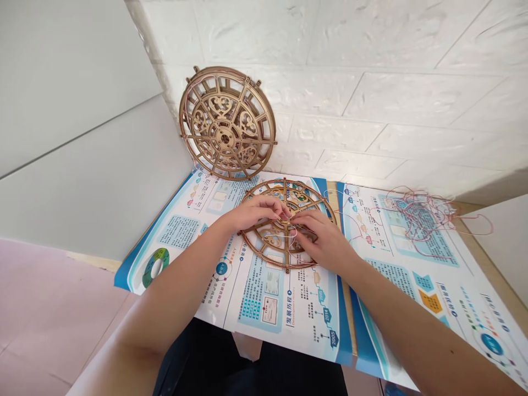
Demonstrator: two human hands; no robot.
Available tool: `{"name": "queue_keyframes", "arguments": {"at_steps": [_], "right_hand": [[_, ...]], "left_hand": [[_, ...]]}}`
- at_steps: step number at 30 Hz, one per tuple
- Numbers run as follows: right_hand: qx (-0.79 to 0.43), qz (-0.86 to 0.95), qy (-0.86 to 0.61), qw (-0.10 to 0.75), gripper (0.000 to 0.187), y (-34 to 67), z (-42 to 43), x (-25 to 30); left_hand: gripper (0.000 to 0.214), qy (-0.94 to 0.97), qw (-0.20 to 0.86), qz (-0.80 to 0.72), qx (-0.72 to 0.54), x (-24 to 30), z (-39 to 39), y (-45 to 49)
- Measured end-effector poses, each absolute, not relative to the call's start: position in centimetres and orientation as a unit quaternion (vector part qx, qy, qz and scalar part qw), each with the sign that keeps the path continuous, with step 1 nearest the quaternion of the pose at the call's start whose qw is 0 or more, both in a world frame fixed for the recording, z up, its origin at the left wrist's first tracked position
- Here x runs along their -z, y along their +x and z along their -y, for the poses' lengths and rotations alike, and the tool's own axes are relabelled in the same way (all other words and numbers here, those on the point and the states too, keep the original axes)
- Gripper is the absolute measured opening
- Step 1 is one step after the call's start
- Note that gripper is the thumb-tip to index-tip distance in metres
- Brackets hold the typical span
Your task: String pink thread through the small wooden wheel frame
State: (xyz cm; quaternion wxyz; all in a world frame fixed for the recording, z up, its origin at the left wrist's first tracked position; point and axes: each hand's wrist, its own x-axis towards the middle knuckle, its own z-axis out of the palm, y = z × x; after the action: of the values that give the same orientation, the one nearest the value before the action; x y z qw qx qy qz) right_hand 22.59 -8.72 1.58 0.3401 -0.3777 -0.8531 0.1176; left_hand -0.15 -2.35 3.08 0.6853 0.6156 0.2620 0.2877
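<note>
A flat round wooden openwork wheel [270,242] lies on printed posters on the table. My left hand [251,212] rests on its upper left part, fingers pinched together near the hub. My right hand [322,239] lies over its right side, fingers curled and meeting the left hand's fingertips at the centre. A thin pale wire [284,237] loops under the fingertips of both hands. What exactly each pinch holds is too small to see clearly.
A second, thicker wooden wheel [226,124] leans upright against the white brick wall at the back. A tangle of thin reddish wire [424,212] lies on the right poster [433,275]. The left poster [185,231] overhangs the table's front edge.
</note>
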Motion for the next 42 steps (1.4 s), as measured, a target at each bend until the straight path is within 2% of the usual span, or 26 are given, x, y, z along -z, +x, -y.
{"name": "queue_keyframes", "arguments": {"at_steps": [6, 11, 14, 21, 27, 31, 34, 39, 42], "right_hand": [[-0.128, 0.837, -0.385, 0.368, 0.01, 22.4, 8.8, -1.3], [-0.144, 0.86, -0.361, 0.332, 0.016, 22.5, 8.8, -1.4], [-0.156, 0.874, -0.328, 0.323, 0.013, 22.4, 8.8, -1.3], [-0.123, 0.84, -0.361, 0.385, 0.014, 22.3, 8.9, -1.1], [-0.091, 0.815, -0.416, 0.393, 0.012, 22.3, 9.1, -1.2], [-0.084, 0.81, -0.441, 0.377, 0.013, 22.2, 9.2, -1.2], [-0.093, 0.811, -0.449, 0.365, 0.014, 22.2, 9.1, -1.3], [-0.111, 0.81, -0.463, 0.343, 0.017, 22.3, 9.0, -1.4], [-0.124, 0.803, -0.471, 0.342, 0.021, 22.3, 8.9, -1.4]], "left_hand": [[0.011, 0.659, 0.648, -0.273, -0.268, -3.5, 2.6, -0.1], [0.011, 0.66, 0.653, -0.257, -0.268, -3.4, 2.6, -0.1], [0.009, 0.658, 0.655, -0.251, -0.273, -3.3, 2.6, -0.1], [0.013, 0.667, 0.653, -0.244, -0.262, -3.4, 2.7, 0.1], [0.046, 0.7, 0.611, -0.288, -0.232, -3.7, 3.6, 0.7], [0.054, 0.727, 0.567, -0.307, -0.237, -3.6, 3.7, 0.9], [0.05, 0.74, 0.547, -0.303, -0.248, -3.5, 3.6, 0.8], [0.027, 0.765, 0.492, -0.311, -0.274, -3.5, 3.4, 0.6], [0.026, 0.768, 0.483, -0.317, -0.277, -3.5, 3.3, 0.6]]}}
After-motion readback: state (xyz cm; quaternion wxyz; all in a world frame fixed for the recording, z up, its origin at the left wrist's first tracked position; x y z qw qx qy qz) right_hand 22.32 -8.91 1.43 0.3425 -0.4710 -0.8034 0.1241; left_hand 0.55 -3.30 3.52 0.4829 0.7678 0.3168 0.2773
